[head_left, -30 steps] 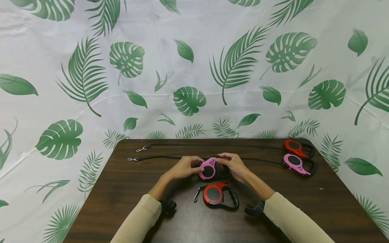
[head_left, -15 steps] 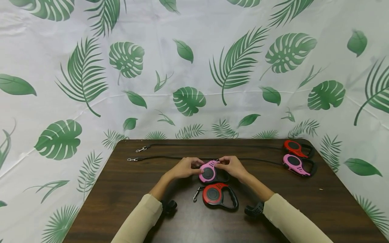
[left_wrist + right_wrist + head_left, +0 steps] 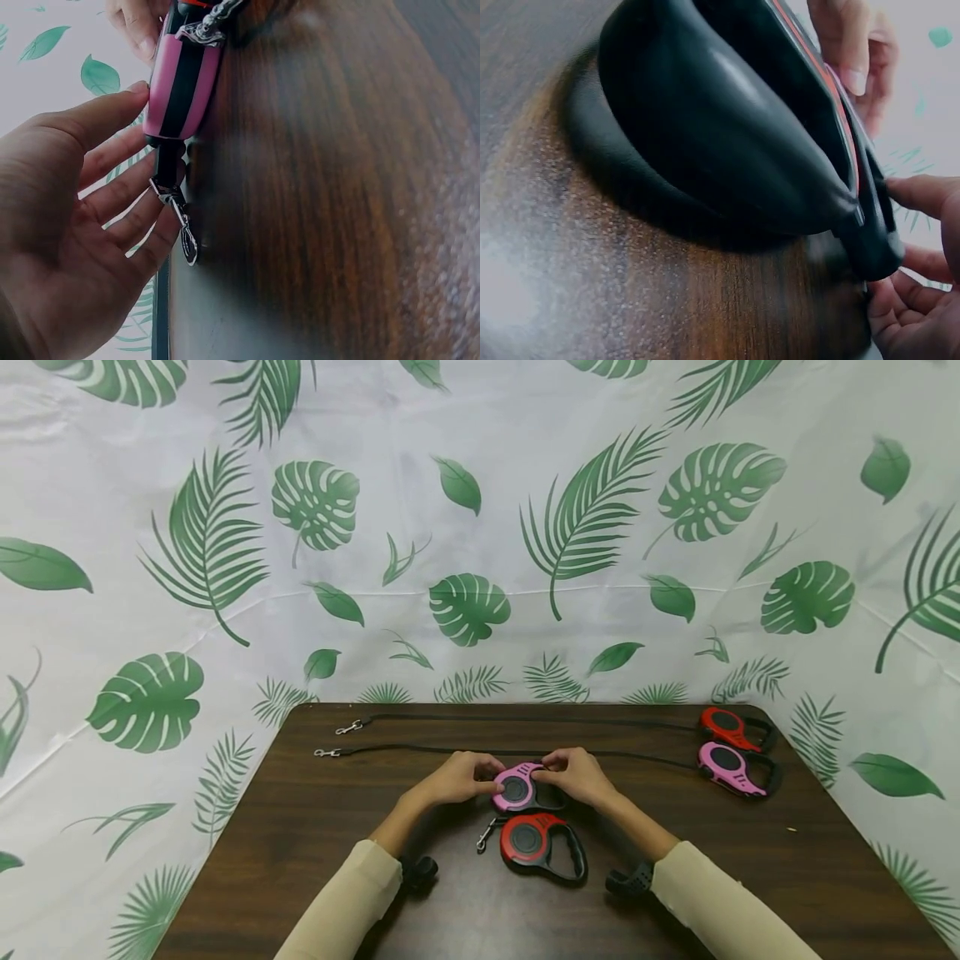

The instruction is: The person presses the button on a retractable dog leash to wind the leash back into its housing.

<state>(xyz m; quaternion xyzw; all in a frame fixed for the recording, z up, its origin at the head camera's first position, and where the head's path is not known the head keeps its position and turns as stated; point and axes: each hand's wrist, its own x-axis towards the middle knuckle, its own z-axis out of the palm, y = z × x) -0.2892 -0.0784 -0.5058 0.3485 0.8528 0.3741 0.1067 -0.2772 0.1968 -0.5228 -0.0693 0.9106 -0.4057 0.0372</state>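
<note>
Looking past the red leash (image 3: 525,839), I find the pink leash (image 3: 515,789) just beyond it, my left hand (image 3: 456,778) pinching its casing, my right hand (image 3: 581,777) its handle end; I'd keep both grips light and level, square to its neighbour; compared with a second ago it sits nearer the red leash; the far pink leash (image 3: 726,760) and far red leash (image 3: 724,720) look unmoved.

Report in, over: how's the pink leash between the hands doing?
Left hand holding middle pink leash by its rounded end. Right hand pinching opposite end. Nearer red leash close on person's side; touching or not, can't tell.
</note>
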